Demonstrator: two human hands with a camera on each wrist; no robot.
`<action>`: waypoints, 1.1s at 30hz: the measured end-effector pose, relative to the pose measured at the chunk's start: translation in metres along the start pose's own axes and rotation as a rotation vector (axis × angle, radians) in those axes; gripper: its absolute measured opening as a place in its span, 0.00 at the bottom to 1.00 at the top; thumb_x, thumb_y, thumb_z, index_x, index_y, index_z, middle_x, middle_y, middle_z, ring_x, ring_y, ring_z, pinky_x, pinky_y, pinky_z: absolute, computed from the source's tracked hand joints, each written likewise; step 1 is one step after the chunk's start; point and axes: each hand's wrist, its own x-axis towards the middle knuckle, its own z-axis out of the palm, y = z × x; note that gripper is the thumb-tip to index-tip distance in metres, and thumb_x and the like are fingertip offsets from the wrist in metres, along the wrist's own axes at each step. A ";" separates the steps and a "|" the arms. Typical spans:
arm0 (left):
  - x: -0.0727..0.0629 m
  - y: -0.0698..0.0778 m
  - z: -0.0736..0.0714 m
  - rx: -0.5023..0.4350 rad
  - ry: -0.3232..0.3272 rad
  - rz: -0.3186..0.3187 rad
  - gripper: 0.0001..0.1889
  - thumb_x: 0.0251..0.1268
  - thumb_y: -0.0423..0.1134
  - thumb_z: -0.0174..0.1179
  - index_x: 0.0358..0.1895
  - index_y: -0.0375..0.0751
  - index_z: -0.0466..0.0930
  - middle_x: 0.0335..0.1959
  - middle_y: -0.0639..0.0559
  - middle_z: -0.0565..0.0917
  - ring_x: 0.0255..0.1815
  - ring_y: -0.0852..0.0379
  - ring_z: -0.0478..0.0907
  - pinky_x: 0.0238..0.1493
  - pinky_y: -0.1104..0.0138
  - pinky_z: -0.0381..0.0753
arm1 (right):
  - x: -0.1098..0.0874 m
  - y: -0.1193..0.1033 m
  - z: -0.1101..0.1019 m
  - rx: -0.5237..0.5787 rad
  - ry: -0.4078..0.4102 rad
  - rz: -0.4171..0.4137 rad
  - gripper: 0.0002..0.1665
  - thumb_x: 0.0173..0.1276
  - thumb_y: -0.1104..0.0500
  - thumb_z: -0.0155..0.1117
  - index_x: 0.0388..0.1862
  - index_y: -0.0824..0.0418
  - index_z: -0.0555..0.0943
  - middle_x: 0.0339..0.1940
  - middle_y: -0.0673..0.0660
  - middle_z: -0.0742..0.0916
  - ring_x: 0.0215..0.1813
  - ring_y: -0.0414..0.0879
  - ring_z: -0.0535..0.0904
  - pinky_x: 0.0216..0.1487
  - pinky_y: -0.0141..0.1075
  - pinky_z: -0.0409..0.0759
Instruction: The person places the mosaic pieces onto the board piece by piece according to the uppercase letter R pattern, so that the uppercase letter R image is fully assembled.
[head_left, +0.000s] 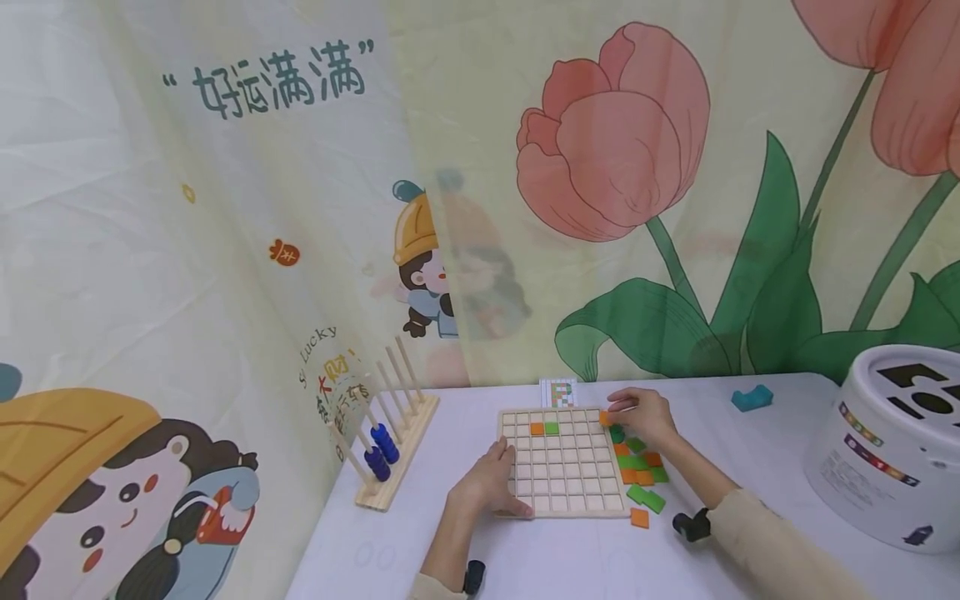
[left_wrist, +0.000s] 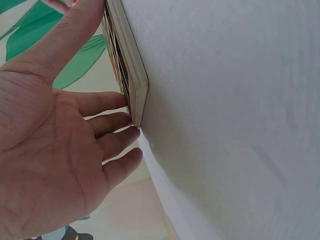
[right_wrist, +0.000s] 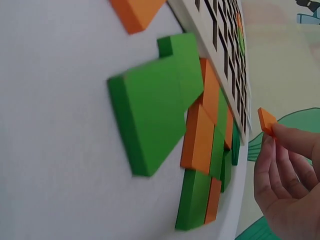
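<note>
A wooden grid board [head_left: 566, 485] lies on the table, with one orange tile [head_left: 537, 429] and one green tile [head_left: 552, 428] side by side in its upper rows. My left hand [head_left: 486, 482] rests at the board's near left corner. In the left wrist view its fingers [left_wrist: 117, 142] reach out fairly straight, tips along the board's edge. Between thumb and fingertips my right hand [right_wrist: 287, 172] pinches a small orange tile [right_wrist: 266, 121], held near the board's far right corner. Several loose green tiles [right_wrist: 150, 110] and orange tiles [right_wrist: 198, 137] lie along the board's right side.
A small printed pattern card [head_left: 558, 392] is behind the board. To the left stands a wooden peg rack [head_left: 405, 450] with blue beads. A white bucket [head_left: 885, 467] stands at the right, and a teal block [head_left: 752, 398] lies at the back right.
</note>
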 end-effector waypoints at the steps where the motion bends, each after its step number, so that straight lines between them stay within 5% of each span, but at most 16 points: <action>1: 0.000 0.000 0.000 -0.002 0.002 0.003 0.61 0.39 0.52 0.87 0.78 0.29 0.63 0.83 0.34 0.58 0.83 0.38 0.56 0.79 0.48 0.64 | 0.001 -0.001 0.002 0.001 -0.006 -0.005 0.18 0.66 0.64 0.76 0.54 0.65 0.86 0.38 0.55 0.91 0.41 0.49 0.87 0.37 0.33 0.84; 11: 0.001 -0.001 0.001 0.017 0.017 -0.004 0.63 0.37 0.54 0.87 0.78 0.30 0.64 0.82 0.35 0.59 0.83 0.38 0.57 0.78 0.48 0.65 | 0.003 -0.014 0.024 0.004 -0.029 -0.083 0.18 0.63 0.66 0.78 0.51 0.67 0.87 0.35 0.54 0.92 0.38 0.49 0.88 0.37 0.37 0.86; 33: 0.000 -0.002 0.002 0.007 -0.004 -0.008 0.61 0.42 0.54 0.86 0.79 0.31 0.62 0.83 0.36 0.58 0.83 0.40 0.56 0.79 0.49 0.63 | 0.007 -0.024 0.065 -0.015 -0.058 -0.103 0.12 0.62 0.66 0.79 0.45 0.66 0.89 0.30 0.48 0.90 0.35 0.42 0.87 0.41 0.37 0.87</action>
